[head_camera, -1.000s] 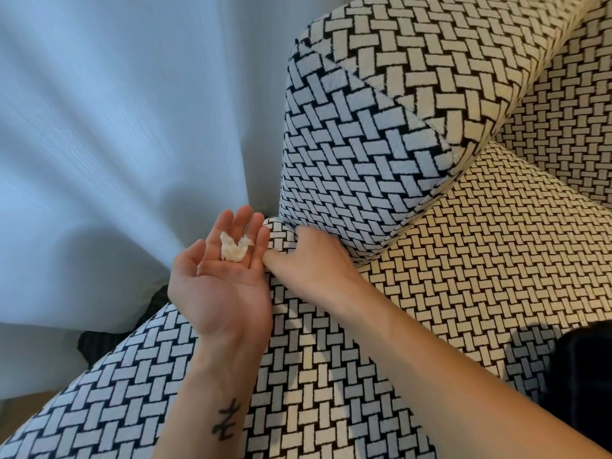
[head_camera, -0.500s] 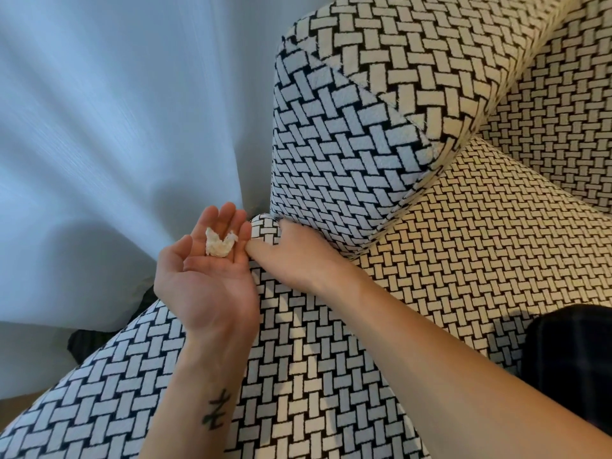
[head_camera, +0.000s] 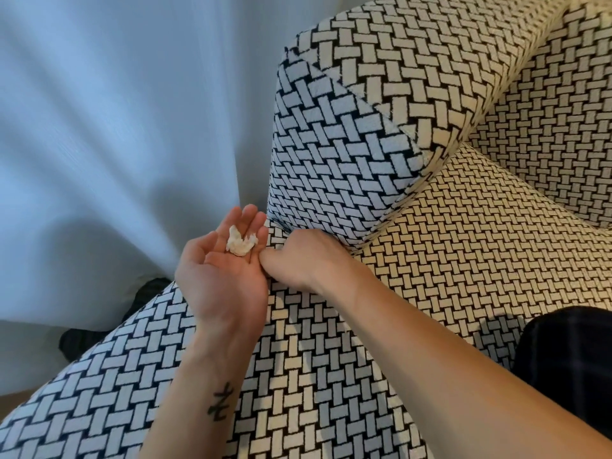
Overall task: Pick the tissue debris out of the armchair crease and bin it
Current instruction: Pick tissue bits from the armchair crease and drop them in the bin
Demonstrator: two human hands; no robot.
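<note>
We see the armchair (head_camera: 298, 376) filling the frame from 6 to 1 o'clock. Its padded arm (head_camera: 341, 150) rises at 12 o'clock with a sharp corner edge. The crease (head_camera: 397, 210) runs along the arm's foot from the hands toward 2 o'clock, between the arm and the seat cushion (head_camera: 480, 266). A pale curtain (head_camera: 99, 127) hangs from 8 to 12 o'clock, right against the arm's outer edge, so that side is tight. Free room lies over the seat cushion at 3 o'clock. A dark checked cloth (head_camera: 569, 366) takes the 4 o'clock corner. A dark object (head_camera: 82, 339) sits on the floor at 8 o'clock, and we cannot tell what it is.

Left hand (head_camera: 225, 279): palm up, fingers nearly straight and slightly cupped, tips close to the arm's lower corner. The tissue debris (head_camera: 240, 245) lies loose on the fingers, not pinched.

Right hand (head_camera: 308, 260): knuckles up at the near end of the crease, at 3 o'clock of the left hand. Its thumb (head_camera: 268, 258) touches the left hand's little-finger edge. Its fingers bend down into the crease and are hidden, so we cannot tell whether they hold anything.
</note>
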